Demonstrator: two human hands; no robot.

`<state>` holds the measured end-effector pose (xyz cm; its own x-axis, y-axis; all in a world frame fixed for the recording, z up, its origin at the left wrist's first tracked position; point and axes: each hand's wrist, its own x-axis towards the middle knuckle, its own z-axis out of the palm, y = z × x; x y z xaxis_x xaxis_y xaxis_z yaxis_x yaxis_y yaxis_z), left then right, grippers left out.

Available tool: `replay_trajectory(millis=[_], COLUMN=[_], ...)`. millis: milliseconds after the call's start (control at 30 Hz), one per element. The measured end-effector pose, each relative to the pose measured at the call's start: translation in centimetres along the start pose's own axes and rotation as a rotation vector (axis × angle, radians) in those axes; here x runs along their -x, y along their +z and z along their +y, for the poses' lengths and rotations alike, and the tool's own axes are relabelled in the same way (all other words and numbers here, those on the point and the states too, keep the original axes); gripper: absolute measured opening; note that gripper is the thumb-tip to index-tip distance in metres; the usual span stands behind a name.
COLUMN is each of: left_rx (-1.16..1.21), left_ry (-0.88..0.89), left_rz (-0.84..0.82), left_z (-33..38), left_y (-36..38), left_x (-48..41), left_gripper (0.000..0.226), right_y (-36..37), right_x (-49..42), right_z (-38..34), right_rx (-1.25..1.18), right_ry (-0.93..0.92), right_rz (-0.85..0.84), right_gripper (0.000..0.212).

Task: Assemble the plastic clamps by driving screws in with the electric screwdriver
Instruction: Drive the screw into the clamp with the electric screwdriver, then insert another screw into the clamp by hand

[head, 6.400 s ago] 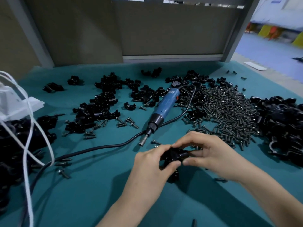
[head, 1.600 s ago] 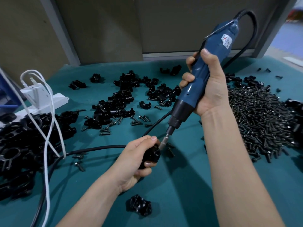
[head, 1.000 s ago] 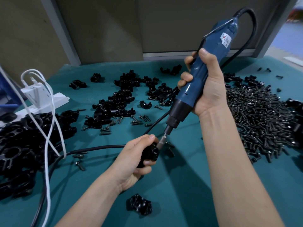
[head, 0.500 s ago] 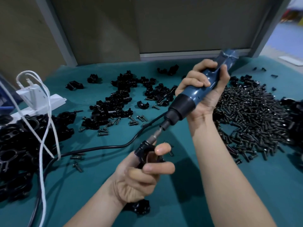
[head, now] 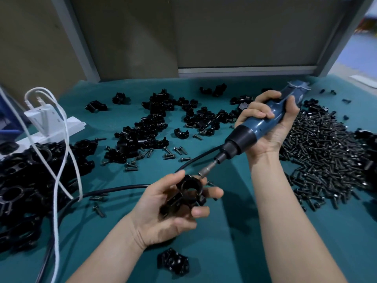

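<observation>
My left hand point(head: 173, 213) lies palm up and holds a black plastic clamp point(head: 184, 196) with a round opening facing me. My right hand point(head: 269, 123) grips the blue electric screwdriver point(head: 263, 123), which is tilted low, its bit tip point(head: 203, 173) touching the clamp's upper right corner. A large heap of dark screws point(head: 326, 156) covers the cloth at the right. Loose black clamp halves point(head: 146, 129) lie scattered at the middle and back.
A finished black clamp point(head: 173, 261) lies on the teal cloth near my left forearm. Bigger black parts point(head: 24, 180) pile up at the left, crossed by white cables point(head: 61, 160). A white power strip point(head: 51, 123) sits behind them. The screwdriver's black cord point(head: 114, 189) runs leftward.
The screwdriver has tipped from near upright to a low slant. My left hand turned palm up and rotated the clamp so its round opening faces me.
</observation>
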<state>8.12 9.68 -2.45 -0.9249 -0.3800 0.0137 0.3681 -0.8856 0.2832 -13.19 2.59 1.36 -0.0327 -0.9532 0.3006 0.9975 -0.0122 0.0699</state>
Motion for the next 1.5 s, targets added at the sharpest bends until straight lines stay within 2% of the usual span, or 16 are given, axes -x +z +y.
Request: replay_trajectory(millis=[100,200,300,367,433,600,767,867,967,1067,1167,1333,1433,1500], left_rx=[-0.035,-0.376,-0.714,-0.904,-0.998,-0.904,-0.749,-0.769,-0.8,-0.821,-0.809,-0.811,-0.814,-0.782], left_ry=[0.105,0.346,0.488,0.505,0.516,0.538,0.492,0.543,0.599,0.627,0.639,0.641,0.68,0.706], left_rz=[0.126,0.438,0.603,0.657,0.677,0.659,0.607,0.659,0.677,0.685,0.681,0.658,0.689,0.687], left_z=[0.3,0.4,0.4,0.5,0.6,0.5,0.3,-0.1,-0.2,-0.2,-0.2,-0.3,-0.3,-0.3], left_y=[0.3,0.2,0.3,0.3,0.2,-0.2,-0.3,-0.5,-0.6,-0.6,-0.7,-0.9,-1.1,-1.3], left_x=[0.1,-0.2,-0.4,-0.3,-0.3,-0.3,-0.2,-0.6,-1.0,-1.2,-1.4,-1.4,-1.5,-1.6], left_gripper=[0.039,0.02,0.027,0.037,0.038,0.031,0.027,0.037,0.05,0.079,0.088,0.074,0.075,0.058], right_y=[0.1,0.6,0.8,0.7,0.7,0.3,-1.6,-2.7,-3.4,-3.1,-3.4,-2.8,-1.5,-0.6], right_x=[0.0,0.0,0.1,0.3,0.7,0.6,-0.1,-0.3,-0.6,-0.5,-0.5,-0.3,-0.5,-0.9], right_z=[-0.8,-1.9,-3.1,-3.9,-4.3,-3.6,-2.0,-1.2,-0.8,-0.6,-0.8,-1.5,-4.1,-6.9], right_rx=[-0.019,0.054,0.244,0.424,0.642,1.194,1.441,1.578,1.813,2.156,2.231,2.3,2.214,2.245], right_ry=[-0.022,-0.079,-0.117,-0.095,-0.029,0.152,0.259,0.234,0.181,0.211,0.18,0.081,-0.167,-0.322], right_rz=[-0.031,0.01,0.147,0.253,0.369,0.617,0.684,0.742,0.847,0.881,0.893,0.8,0.827,0.896], right_gripper=[0.026,0.025,0.021,0.023,0.028,0.043,0.048,0.046,0.061,0.062,0.063,0.052,0.023,0.011])
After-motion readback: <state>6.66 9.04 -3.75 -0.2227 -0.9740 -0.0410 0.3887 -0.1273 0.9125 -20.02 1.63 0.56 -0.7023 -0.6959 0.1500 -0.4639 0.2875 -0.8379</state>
